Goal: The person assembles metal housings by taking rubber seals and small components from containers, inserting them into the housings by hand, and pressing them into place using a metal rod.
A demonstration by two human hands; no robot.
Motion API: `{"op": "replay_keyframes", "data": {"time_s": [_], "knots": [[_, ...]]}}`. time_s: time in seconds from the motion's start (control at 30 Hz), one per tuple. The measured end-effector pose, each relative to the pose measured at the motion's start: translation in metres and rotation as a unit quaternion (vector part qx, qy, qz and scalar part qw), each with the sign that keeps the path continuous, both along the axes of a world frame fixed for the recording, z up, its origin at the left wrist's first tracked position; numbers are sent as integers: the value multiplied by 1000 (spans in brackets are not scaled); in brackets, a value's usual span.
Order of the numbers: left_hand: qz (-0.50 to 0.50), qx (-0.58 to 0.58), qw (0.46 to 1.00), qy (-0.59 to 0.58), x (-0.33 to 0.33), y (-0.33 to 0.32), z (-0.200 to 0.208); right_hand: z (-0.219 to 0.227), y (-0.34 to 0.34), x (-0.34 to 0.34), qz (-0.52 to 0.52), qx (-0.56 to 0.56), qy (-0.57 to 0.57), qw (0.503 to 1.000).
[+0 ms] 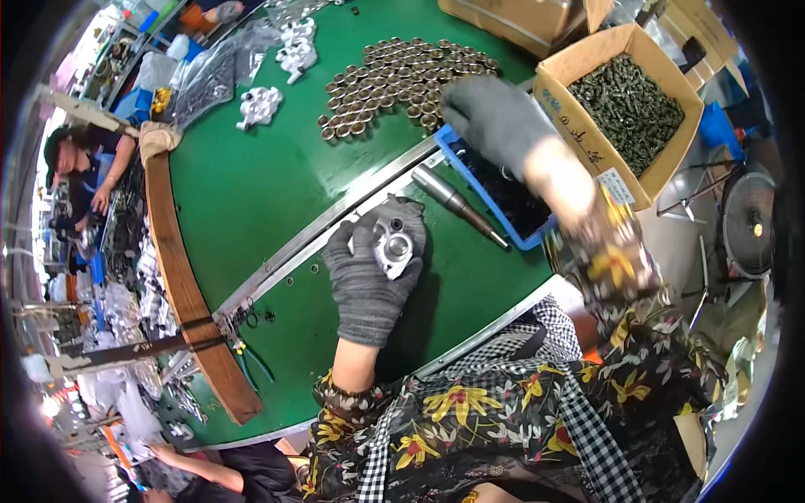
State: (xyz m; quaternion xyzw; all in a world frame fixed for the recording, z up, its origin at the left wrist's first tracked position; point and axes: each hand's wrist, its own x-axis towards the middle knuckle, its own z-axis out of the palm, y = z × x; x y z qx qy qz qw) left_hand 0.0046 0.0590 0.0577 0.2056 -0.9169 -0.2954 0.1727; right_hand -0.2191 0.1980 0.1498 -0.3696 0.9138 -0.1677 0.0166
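silver casting (392, 263) in left grip (367, 281), above green surface (251, 197) | likely stiff, dense, maybe slick | hold outer body, clear of bore (400, 245) | right grip (495, 120) near blue tray (528, 243), contents: can't tell

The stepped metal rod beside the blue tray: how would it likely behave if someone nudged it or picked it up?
The stepped metal rod looks solid and metallic, so it would probably feel stiff and fairly heavy. Its rounded sides suggest it could roll if nudged. With one end clearly thicker, it would likely balance nearer that end.
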Motion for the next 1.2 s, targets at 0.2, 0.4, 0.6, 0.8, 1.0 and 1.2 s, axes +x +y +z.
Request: {"op": "replay_keyframes", "data": {"time_s": [0.2, 0.4, 0.6, 0.8, 1.0, 1.2], "knots": [[-8, -66, 997, -28, 12, 2, 16, -56, -90, -47, 73, 210, -6, 975], [-32, -34, 999, 21, 7, -7, 10, -67, -110, -27, -100, 240, -9, 965], [24, 10, 993, 116, 9, -2, -1, -61, -106, -23, -32, 106, 12, 994], [-22, 197, 968, 152, 13, -33, -7, 1, -58, 48, 307, -118, -116, 937], [-89, 258, 962, 30, 10, -66, -2, -34, -57, 69, 469, -41, 95, 877], [-76, 282, 955, 42, 15, -55, 7, -57, -63, 48, 413, -86, -282, 862]]}}
